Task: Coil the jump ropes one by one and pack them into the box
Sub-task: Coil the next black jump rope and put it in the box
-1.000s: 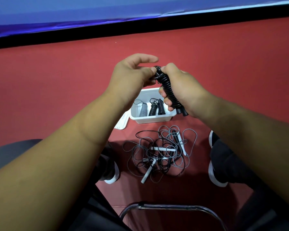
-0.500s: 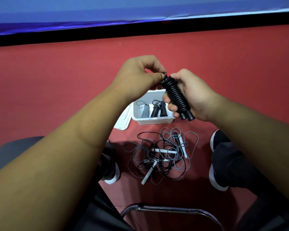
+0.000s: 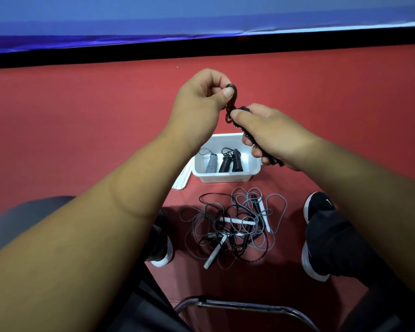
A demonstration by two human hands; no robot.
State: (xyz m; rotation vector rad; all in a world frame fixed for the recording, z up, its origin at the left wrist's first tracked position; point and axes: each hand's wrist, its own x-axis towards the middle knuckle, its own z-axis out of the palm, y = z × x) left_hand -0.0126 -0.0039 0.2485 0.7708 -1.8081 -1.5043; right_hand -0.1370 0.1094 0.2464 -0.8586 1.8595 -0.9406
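Note:
A coiled black jump rope (image 3: 249, 137) is held in the air above the white box (image 3: 199, 164). My right hand (image 3: 271, 135) grips its wound handles, mostly hiding them. My left hand (image 3: 201, 99) pinches the loose loop of black cord (image 3: 233, 92) that sticks out of the top of the bundle. Inside the box lie three coiled ropes: one grey (image 3: 211, 162) and two black (image 3: 230, 161). On the red floor in front of the box sits a tangled pile of grey and black ropes with white handles (image 3: 235, 226).
The box's white lid (image 3: 181, 178) lies against its left side. My two black shoes (image 3: 318, 236) (image 3: 159, 248) flank the pile. A metal chair rail (image 3: 244, 305) runs across the bottom. A blue and black wall base (image 3: 201, 44) borders the floor at the back.
My left hand has pulled the end loop of cord up and away from the bundle. My right hand has shifted down and right with the coiled handles.

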